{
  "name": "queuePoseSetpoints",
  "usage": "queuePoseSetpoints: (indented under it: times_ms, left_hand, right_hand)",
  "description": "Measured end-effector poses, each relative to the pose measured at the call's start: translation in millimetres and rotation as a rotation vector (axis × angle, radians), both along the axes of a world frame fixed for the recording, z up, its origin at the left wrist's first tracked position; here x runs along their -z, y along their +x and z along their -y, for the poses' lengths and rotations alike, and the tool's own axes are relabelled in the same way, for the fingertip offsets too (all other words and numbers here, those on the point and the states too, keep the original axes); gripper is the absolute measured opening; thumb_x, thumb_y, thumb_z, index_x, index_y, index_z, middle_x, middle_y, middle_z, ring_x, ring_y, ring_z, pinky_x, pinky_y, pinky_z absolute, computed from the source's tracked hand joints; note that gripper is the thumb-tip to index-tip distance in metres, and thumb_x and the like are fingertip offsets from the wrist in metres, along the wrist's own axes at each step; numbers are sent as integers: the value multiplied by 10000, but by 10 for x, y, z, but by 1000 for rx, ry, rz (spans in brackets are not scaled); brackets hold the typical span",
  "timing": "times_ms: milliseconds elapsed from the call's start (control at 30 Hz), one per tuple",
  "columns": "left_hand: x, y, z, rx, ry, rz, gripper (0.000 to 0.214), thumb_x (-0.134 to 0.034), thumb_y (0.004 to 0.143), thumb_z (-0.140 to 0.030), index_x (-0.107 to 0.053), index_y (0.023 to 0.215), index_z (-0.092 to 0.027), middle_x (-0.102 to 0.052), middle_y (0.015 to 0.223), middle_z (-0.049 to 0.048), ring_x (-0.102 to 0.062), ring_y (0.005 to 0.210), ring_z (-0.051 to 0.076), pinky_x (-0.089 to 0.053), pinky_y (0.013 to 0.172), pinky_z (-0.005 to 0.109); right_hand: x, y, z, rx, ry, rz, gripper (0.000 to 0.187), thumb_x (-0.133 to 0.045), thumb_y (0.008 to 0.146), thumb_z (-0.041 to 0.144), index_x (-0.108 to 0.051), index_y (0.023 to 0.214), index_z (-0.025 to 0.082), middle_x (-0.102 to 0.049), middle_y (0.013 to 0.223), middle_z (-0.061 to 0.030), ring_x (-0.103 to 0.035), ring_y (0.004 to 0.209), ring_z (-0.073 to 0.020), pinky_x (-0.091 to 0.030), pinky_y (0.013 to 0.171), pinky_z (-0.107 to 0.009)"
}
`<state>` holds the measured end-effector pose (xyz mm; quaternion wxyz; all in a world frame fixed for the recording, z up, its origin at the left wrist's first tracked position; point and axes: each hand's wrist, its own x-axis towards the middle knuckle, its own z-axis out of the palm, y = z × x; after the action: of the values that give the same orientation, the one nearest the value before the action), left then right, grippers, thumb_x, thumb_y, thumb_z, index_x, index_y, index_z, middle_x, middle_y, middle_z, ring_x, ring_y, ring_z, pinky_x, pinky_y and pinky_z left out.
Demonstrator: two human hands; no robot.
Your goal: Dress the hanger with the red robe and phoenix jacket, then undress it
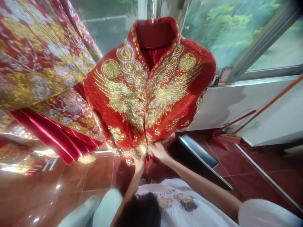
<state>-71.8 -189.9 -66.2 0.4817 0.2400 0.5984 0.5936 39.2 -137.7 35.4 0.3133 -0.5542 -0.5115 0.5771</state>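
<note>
A red jacket with gold phoenix-like embroidery and a stand-up collar hangs on a hanger right in front of me. Its two front edges meet down the middle. My left hand is closed on the left front edge near the hem, beside a bright glint of light. Just to the right, my right hand is closed on the other front edge, fingers bent at the opening. The fingertips are partly hidden, and any fastener between them is too small to make out.
More red garments with gold and silver embroidery hang close on the left, above a pleated red skirt. A black panel-like object is at lower right. Long-handled red tools lean by the white wall, below windows.
</note>
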Motion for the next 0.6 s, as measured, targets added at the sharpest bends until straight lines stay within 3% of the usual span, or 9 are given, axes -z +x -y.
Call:
queuePoseSetpoints:
  times_ms: [133, 300, 433, 600]
  left_hand:
    - [-8, 5, 3, -16, 33, -9, 454, -779, 692, -414, -656, 1032, -140, -713, 1015, 135, -632, 1099, 283, -408, 1060, 405]
    - [-54, -10, 10, 10, 24, -14, 393, -766, 684, -473, -686, 862, -132, -704, 760, 91, -669, 912, 273, -464, 956, 400]
    - [-99, 0, 14, 22, 63, -22, 363, -747, 708, -453, -678, 866, -133, -697, 766, 80, -667, 865, 243, -477, 923, 378]
    - [-109, -24, -20, -9, 90, -58, 268, -766, 700, -328, -666, 872, -149, -703, 824, 78, -646, 1028, 253, -438, 999, 390]
  right_hand:
    - [152, -10, 87, -59, -23, -1, 313, -563, 741, 292, -534, 461, 157, -546, 425, -16, -443, 379, -82, -308, 420, -189]
    - [60, -57, 136, -104, -62, -102, 221, -579, 742, 292, -586, 582, 140, -626, 555, -34, -473, 400, -86, -333, 408, -197]
    - [37, -74, 172, -59, -59, -145, 258, -544, 754, 258, -547, 522, 145, -530, 448, -5, -418, 386, -70, -299, 399, -187]
    - [10, -162, 205, -37, -93, -188, 306, -537, 737, 222, -423, 455, 189, -378, 367, 37, -344, 363, -70, -248, 368, -199]
